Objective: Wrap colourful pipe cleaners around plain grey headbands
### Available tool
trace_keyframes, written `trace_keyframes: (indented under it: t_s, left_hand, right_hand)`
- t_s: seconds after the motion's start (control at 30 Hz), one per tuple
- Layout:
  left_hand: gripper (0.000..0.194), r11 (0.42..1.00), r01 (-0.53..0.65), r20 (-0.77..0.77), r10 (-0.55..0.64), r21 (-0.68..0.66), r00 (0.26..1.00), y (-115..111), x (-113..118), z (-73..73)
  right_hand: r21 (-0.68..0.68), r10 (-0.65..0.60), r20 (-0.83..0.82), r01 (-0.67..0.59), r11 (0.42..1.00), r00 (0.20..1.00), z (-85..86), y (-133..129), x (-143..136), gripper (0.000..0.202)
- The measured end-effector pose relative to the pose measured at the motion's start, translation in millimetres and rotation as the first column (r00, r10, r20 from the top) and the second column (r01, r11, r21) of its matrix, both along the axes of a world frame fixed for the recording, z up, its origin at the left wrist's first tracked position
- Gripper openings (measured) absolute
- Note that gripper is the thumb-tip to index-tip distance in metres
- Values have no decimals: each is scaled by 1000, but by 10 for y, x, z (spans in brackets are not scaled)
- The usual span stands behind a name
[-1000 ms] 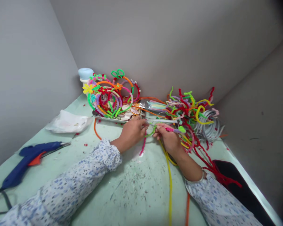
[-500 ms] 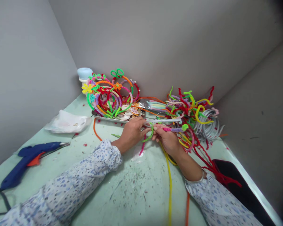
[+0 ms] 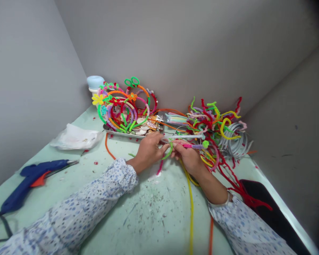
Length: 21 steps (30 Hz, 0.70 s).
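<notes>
In the middle, my left hand point(image 3: 152, 148) pinches the bend of a thin headband between thumb and fingers. The bare grey-white side of the headband point(image 3: 187, 136) points right; its other side is wrapped in pink and purple fuzzy stem, with a green tip point(image 3: 205, 144). Close beside it, my right hand point(image 3: 187, 156) is closed on the wrapped side. Between the fingertips a green pipe cleaner point(image 3: 171, 151) curls down around the band; its exact hold is partly hidden by the fingers. A pink pipe cleaner end point(image 3: 160, 167) hangs below.
Finished fuzzy headbands point(image 3: 122, 109) stand piled on a metal tray point(image 3: 122, 133). To the right lie loose pipe cleaners point(image 3: 210, 115) and bare grey hoops point(image 3: 235, 140). A blue glue gun point(image 3: 34, 177), a plastic bag point(image 3: 76, 137) and a dark phone point(image 3: 266, 205) lie at the sides.
The green tip of the headband has shifted slightly left, and the green pipe cleaner's curl has moved a little at the fingertips. Both hands stay nearly in place.
</notes>
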State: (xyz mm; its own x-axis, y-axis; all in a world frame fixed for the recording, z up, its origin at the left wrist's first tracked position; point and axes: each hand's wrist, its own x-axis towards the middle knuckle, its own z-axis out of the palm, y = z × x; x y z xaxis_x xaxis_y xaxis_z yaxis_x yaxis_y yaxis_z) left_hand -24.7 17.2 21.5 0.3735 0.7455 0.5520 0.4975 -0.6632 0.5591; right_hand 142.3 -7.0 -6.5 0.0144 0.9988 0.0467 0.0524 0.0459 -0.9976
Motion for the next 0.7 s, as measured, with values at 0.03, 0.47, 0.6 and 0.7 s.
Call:
trace_keyframes:
  t_s: [0.03, 0.47, 0.6, 0.7]
  left_hand:
    - [6, 1000, -7, 10, 7, -26, 1000, -6, 7, 7]
    - [15, 862, 124, 341, 60, -492, 938, -62, 65, 81]
    - [22, 805, 215, 432, 57, -554, 900, -99, 59, 148]
    - [23, 788, 256, 484, 61, -560, 873, -127, 54, 173]
  right_hand:
    - [3, -4, 26, 4, 1000, 1000, 7, -4, 1, 31]
    - [20, -41, 247, 38, 999, 968, 309, -155, -101, 32]
    - [34, -22, 227, 15, 999, 974, 245, -162, -117, 28]
    - [35, -14, 200, 7, 999, 980, 189, -153, -117, 18]
